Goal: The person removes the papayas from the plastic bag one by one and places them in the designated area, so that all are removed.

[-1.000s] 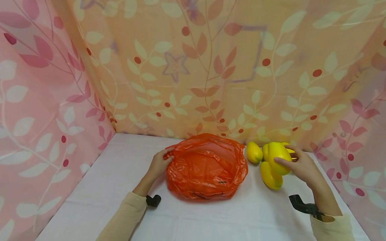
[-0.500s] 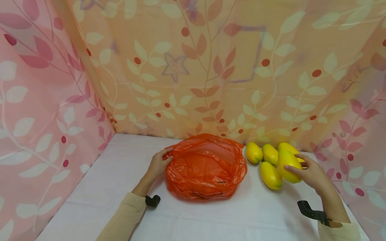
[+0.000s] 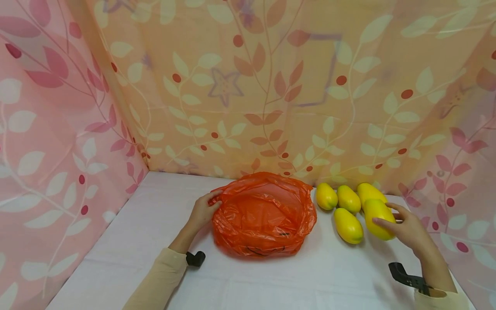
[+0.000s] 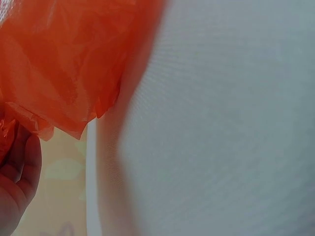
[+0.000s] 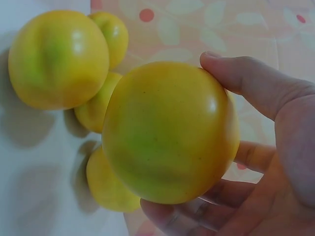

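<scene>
An orange-red plastic bag (image 3: 263,215) stands with its mouth spread wide in the middle of the table. At its left rim, my left hand (image 3: 201,213) pinches the thin plastic; in the left wrist view its fingers (image 4: 32,162) are curled at the crumpled edge. My right hand (image 3: 408,228) grips a yellow mango (image 3: 379,220) with a greenish end, thumb on one side and fingers on the other. In the right wrist view this mango (image 5: 170,132) covers part of the others. Several more mangoes (image 3: 348,226) lie between the bag and my right hand.
A white cloth covers the table (image 3: 240,284). Leaf-patterned curtains (image 3: 232,107) rise behind it and at both sides. The back mangoes (image 3: 327,196) lie near the foot of the rear curtain. A black mount (image 3: 407,277) sticks out from my right wrist.
My right hand has moved right and nearer to me with the mango, uncovering the mangoes behind it. The left hand stays at the bag's rim; hand and bag have shifted very slightly left.
</scene>
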`<state>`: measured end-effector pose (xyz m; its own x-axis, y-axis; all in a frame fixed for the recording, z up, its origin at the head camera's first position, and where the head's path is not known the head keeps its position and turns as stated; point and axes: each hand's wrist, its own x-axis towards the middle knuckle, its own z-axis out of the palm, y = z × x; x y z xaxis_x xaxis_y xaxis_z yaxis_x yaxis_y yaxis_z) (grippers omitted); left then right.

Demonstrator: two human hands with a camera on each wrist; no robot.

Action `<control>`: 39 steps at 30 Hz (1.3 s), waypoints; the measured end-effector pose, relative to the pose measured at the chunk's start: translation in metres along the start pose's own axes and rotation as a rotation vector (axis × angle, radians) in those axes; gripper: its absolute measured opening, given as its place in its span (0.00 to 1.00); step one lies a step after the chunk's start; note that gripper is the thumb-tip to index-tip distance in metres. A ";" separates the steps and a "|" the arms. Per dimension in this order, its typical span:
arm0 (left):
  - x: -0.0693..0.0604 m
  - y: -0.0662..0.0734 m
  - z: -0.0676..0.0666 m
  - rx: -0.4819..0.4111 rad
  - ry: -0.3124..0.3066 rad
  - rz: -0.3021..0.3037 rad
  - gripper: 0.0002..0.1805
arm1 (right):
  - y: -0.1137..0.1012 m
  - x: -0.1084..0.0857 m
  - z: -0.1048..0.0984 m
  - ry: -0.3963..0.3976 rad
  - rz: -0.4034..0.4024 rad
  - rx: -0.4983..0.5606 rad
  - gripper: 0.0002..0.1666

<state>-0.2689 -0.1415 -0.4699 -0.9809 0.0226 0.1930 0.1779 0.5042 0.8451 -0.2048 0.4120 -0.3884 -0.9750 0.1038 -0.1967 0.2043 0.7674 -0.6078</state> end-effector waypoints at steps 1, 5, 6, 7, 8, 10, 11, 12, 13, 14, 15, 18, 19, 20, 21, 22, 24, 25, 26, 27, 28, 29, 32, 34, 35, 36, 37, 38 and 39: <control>0.000 0.000 0.000 -0.003 0.000 -0.003 0.22 | 0.001 0.000 0.000 -0.003 0.003 0.000 0.61; 0.000 0.000 0.000 -0.001 -0.006 -0.003 0.23 | 0.007 0.000 0.001 -0.011 0.007 -0.001 0.62; 0.001 0.000 0.000 -0.003 -0.007 -0.006 0.23 | 0.008 0.001 0.001 -0.011 0.004 0.000 0.62; 0.001 0.000 0.000 -0.006 -0.009 -0.007 0.23 | 0.009 0.001 0.001 -0.011 0.003 0.000 0.62; 0.000 0.000 0.000 -0.004 -0.010 -0.004 0.23 | 0.009 0.001 0.001 -0.011 0.001 0.001 0.62; 0.000 0.000 -0.001 -0.006 -0.012 -0.008 0.23 | 0.010 0.001 0.002 -0.009 -0.005 -0.003 0.61; 0.000 0.001 -0.001 -0.009 -0.012 -0.012 0.23 | 0.011 0.001 0.002 -0.010 -0.006 -0.006 0.61; 0.000 0.001 -0.001 -0.011 -0.012 -0.014 0.23 | 0.011 0.001 0.002 -0.011 -0.006 -0.007 0.61; 0.000 0.001 -0.001 -0.009 -0.011 -0.012 0.22 | 0.011 0.001 0.002 -0.014 -0.005 -0.007 0.61; 0.000 0.002 -0.001 -0.009 -0.010 -0.011 0.23 | 0.012 0.001 0.002 -0.017 -0.003 -0.007 0.62; 0.000 0.002 -0.001 -0.009 -0.010 -0.012 0.23 | 0.012 0.001 0.002 -0.019 -0.001 -0.009 0.62; 0.000 0.002 -0.001 -0.011 -0.009 -0.008 0.23 | 0.013 0.003 0.002 -0.029 0.013 -0.010 0.62; 0.000 0.002 -0.001 -0.012 -0.009 -0.009 0.23 | 0.013 0.003 0.002 -0.034 0.019 -0.009 0.62; 0.000 0.002 -0.001 -0.016 -0.009 -0.013 0.23 | 0.013 0.004 0.002 -0.039 0.025 -0.008 0.61; 0.000 0.003 -0.001 -0.010 -0.010 -0.009 0.23 | 0.013 0.005 0.002 -0.042 0.029 -0.008 0.61; 0.000 0.003 -0.001 -0.005 -0.010 -0.007 0.23 | 0.014 0.005 0.001 -0.046 0.034 -0.007 0.61; 0.000 0.003 -0.001 -0.006 -0.012 -0.013 0.22 | 0.014 0.006 0.001 -0.053 0.038 -0.004 0.60; 0.000 0.003 -0.001 -0.005 -0.013 -0.015 0.22 | 0.014 0.007 0.002 -0.055 0.040 -0.004 0.60; 0.000 0.003 -0.001 -0.005 -0.015 -0.016 0.23 | 0.015 0.007 0.002 -0.056 0.040 -0.003 0.60; 0.000 0.003 -0.001 -0.004 -0.018 -0.017 0.23 | 0.015 0.007 0.002 -0.054 0.039 -0.005 0.60; 0.000 0.003 -0.001 -0.009 -0.019 -0.022 0.23 | 0.015 0.007 0.002 -0.056 0.039 -0.004 0.60; 0.000 0.003 -0.001 -0.012 -0.020 -0.026 0.23 | 0.016 0.007 0.002 -0.056 0.039 -0.003 0.60; 0.000 0.002 -0.001 -0.010 -0.018 -0.026 0.23 | 0.017 0.008 0.003 -0.048 0.047 -0.005 0.62; -0.001 0.003 -0.001 -0.007 -0.014 -0.023 0.23 | 0.018 0.009 0.004 -0.046 0.046 -0.007 0.62; -0.001 0.003 0.000 -0.006 -0.011 -0.021 0.23 | 0.019 0.010 0.004 -0.044 0.047 -0.009 0.62; -0.001 0.003 0.000 -0.006 -0.009 -0.019 0.23 | 0.020 0.010 0.006 -0.043 0.048 -0.013 0.61; -0.001 0.003 0.000 -0.006 -0.007 -0.018 0.23 | 0.020 0.011 0.006 -0.045 0.049 -0.016 0.61; -0.001 0.003 -0.001 -0.007 -0.005 -0.016 0.23 | 0.021 0.012 0.007 -0.047 0.048 -0.018 0.61; -0.002 0.003 -0.001 -0.009 -0.005 -0.016 0.23 | 0.021 0.012 0.007 -0.052 0.049 -0.015 0.61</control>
<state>-0.2666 -0.1403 -0.4670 -0.9840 0.0190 0.1771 0.1630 0.4969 0.8523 -0.2120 0.4251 -0.4093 -0.9578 0.1086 -0.2660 0.2499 0.7715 -0.5851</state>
